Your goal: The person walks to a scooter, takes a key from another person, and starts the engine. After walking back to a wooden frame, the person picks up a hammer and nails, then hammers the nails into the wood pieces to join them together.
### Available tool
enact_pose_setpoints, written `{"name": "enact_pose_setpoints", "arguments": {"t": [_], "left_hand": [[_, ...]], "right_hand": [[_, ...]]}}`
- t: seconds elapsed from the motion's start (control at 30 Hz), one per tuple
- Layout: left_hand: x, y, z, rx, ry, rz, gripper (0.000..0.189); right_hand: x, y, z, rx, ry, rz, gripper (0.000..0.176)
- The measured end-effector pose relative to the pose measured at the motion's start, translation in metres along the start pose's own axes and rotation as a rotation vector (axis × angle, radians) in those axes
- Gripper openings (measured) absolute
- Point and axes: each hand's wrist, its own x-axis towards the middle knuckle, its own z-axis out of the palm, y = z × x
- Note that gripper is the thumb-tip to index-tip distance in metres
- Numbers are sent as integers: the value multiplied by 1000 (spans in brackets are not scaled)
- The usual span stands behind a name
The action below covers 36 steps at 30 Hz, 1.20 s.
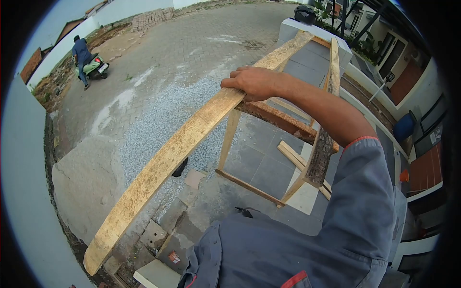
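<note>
A long wooden plank (168, 156) runs from the lower left up to the top of a wooden frame. My right hand (254, 83) grips it about mid-length, the fingers curled over its far edge. Just beyond the hand, the plank continues over the wooden sawhorse-like frame (228, 139), whose legs stand on dark tiles. A rough brown crossbar (278, 119) passes under the plank near my wrist. Another bark-edged beam (321, 163) forms the frame's near right side. My left hand is out of view.
Loose wood strips (291, 156) lie under the frame. A grey gravel pile (158, 129) spreads beside it. A person on a green scooter (98, 67) is on the paved road. A dark helmet (305, 14) rests on a white pillar (287, 30). A blue barrel (405, 126) stands at right.
</note>
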Motion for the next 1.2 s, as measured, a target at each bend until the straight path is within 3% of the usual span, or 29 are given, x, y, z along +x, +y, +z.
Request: {"name": "enact_pose_setpoints", "arguments": {"t": [0.03, 0.07, 0.13, 0.2, 0.23, 0.3, 0.33, 0.4, 0.43, 0.53, 0.6, 0.8, 0.93, 1.0, 1.2], "left_hand": [[9, 4, 4, -6, -1, 3, 20], [21, 8, 11, -1, -224, -325, 35], [28, 0, 34, -17, -534, -630, 58], [19, -5, 77, -76, -608, -662, 70], [13, -20, 84, -83, -611, -655, 70], [-4, -60, 96, -165, -940, -876, 72], [-15, -68, 107, -167, -938, -873, 72], [-30, -75, 120, -251, -1165, -1097, 71], [-35, -53, 135, -296, -1087, -1168, 84], [-45, -38, 163, -229, -1372, -1164, 57], [-64, -32, 181, -323, -1377, -1156, 46], [-58, 26, 245, -467, -1356, -1223, 45], [-73, 25, 278, -613, -1418, -1239, 48], [-69, 32, 291, -629, -1457, -1218, 49], [-41, 67, 339, -678, -1439, -1254, 56]], "right_hand": [[0, 0, 0, 0, -11, 34, 65], [0, 3, -1, 1, -10, 40, 65], [1, 10, -4, -64, 62, 23, 67], [2, 17, -11, -54, 89, 38, 68], [1, 21, -15, -46, 109, 46, 68], [-3, 31, -21, -28, 143, 47, 68], [-4, 36, -23, -12, 180, 35, 68], [-9, 55, -20, -12, 180, 32, 68], [-6, 63, -17, -10, 176, 20, 69], [-13, 88, -10, 25, 157, 66, 66], [-20, 107, -7, 38, 156, 105, 64], [-34, 154, 8, -265, 163, 280, 67], [-41, 119, 26, -288, 141, 38, 59], [-42, 125, 40, -268, 76, 84, 54], [-31, 177, 46, -243, 178, 170, 55]]}}
